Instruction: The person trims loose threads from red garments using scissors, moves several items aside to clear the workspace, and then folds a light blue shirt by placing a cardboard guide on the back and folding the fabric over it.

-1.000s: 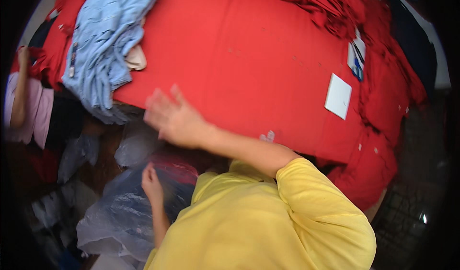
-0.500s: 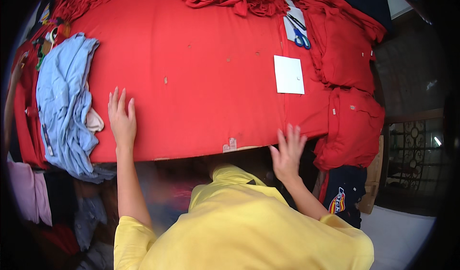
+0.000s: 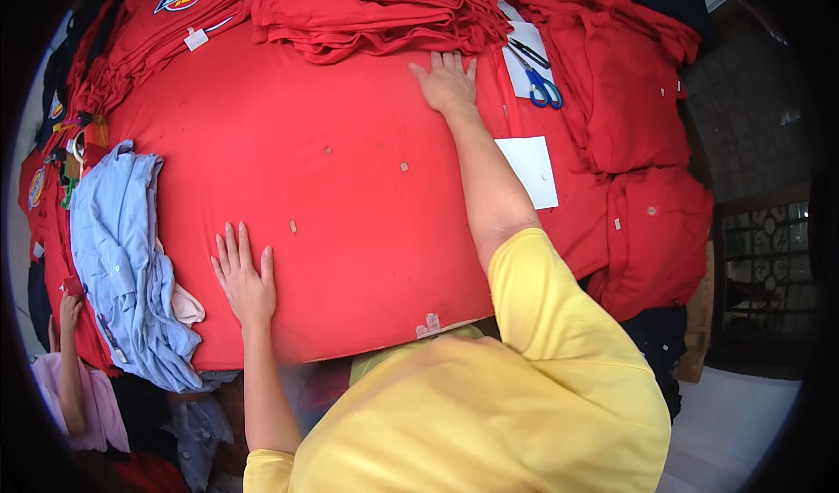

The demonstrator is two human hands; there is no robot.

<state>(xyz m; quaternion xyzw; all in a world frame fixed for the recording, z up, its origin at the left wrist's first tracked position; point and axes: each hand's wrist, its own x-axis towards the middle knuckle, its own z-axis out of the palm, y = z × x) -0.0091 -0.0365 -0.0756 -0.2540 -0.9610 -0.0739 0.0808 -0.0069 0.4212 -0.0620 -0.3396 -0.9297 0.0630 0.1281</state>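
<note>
My left hand (image 3: 246,274) lies flat on the red cloth covering the table (image 3: 350,248), its fingers stretched out and a little apart. Farther off, my right hand (image 3: 447,82) reaches across the table with fingers spread. Its fingertips touch, or nearly touch, the near edge of a stack of folded red garments (image 3: 376,17). Neither hand holds anything. Right of my right hand lie blue-handled scissors (image 3: 544,93) on white paper (image 3: 523,34). A white card (image 3: 535,174) lies beside my right forearm, partly covered by it.
A crumpled light blue shirt (image 3: 118,257) hangs over the table's left edge. Folded red garments (image 3: 657,231) are piled along the right side. A roll of tape (image 3: 79,148) sits at the far left. Another person's hand (image 3: 70,311) shows at the left rim, holding red cloth.
My right hand has moved from the near edge forward to the red stack. My left hand has come down flat on the cloth. The view has shifted, showing more of the table's far side.
</note>
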